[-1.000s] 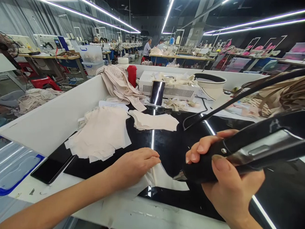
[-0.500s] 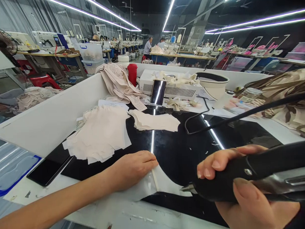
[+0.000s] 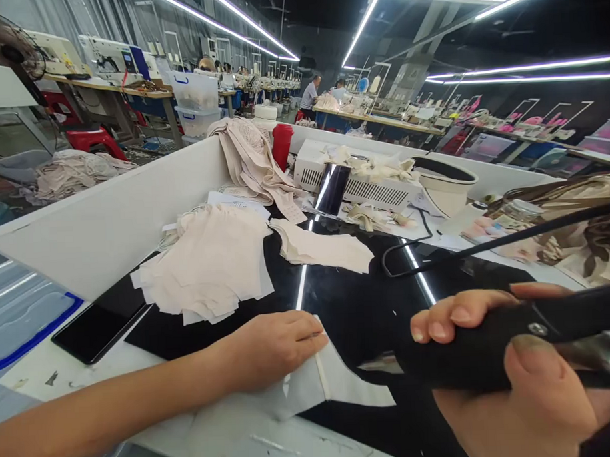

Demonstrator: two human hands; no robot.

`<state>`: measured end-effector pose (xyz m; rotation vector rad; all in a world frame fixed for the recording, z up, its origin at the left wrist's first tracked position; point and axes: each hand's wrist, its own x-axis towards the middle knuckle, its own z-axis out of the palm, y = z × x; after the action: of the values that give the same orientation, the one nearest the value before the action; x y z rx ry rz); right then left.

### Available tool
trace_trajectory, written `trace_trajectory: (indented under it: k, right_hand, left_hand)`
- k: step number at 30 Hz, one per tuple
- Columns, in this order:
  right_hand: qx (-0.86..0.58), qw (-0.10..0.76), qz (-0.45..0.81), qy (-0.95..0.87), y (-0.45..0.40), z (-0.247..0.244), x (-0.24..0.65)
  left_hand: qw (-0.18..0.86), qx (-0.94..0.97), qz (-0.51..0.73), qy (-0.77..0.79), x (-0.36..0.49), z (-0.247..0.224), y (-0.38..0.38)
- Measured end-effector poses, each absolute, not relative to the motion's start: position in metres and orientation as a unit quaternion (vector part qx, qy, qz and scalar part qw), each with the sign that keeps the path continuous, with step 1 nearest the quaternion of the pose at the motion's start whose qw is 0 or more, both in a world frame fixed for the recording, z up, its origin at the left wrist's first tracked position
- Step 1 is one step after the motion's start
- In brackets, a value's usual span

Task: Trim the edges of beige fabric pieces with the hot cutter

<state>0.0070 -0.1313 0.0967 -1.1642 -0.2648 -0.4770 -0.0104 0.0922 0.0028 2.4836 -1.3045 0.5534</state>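
Note:
My left hand (image 3: 279, 346) pinches the upper edge of a pale fabric piece (image 3: 353, 383) with a narrow raised strip across it. The piece lies over the front edge of a glossy black board (image 3: 348, 307), its left part whiter and thinner-looking. My right hand (image 3: 545, 393) is wrapped round a black corded cutting tool (image 3: 474, 352), whose flat metal tip (image 3: 382, 364) points left, apart from the fabric's right edge. Beyond my left hand lies a fanned stack of cream fabric pieces (image 3: 206, 262). A smaller cream stack (image 3: 325, 246) sits to its right.
A dark phone (image 3: 101, 325) rests at the left of the board. The tool's black cord (image 3: 500, 243) crosses on the right. Behind are a white vented box (image 3: 378, 189), a red cup (image 3: 282, 146) and draped beige fabric (image 3: 250, 154). A white partition (image 3: 119, 218) borders the table.
The tool's tip has moved away from the fabric's edge, as my right hand shifted right. My left hand keeps its pinch. The whole view has tilted and shifted slightly.

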Motion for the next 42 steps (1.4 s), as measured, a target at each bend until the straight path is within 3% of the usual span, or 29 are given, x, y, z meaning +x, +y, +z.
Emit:
trace_trajectory:
  k: [13, 42]
  right_hand:
    - [-0.524, 0.801, -0.220, -0.185, -0.091, 0.085, 0.045]
    - [-0.518, 0.801, -0.224, -0.201, -0.093, 0.082, 0.033]
  left_hand:
    - [0.161, 0.865, 0.185, -0.437, -0.012, 0.002, 0.090]
    - [0.144, 0.875, 0.180, -0.425, -0.014, -0.002, 0.094]
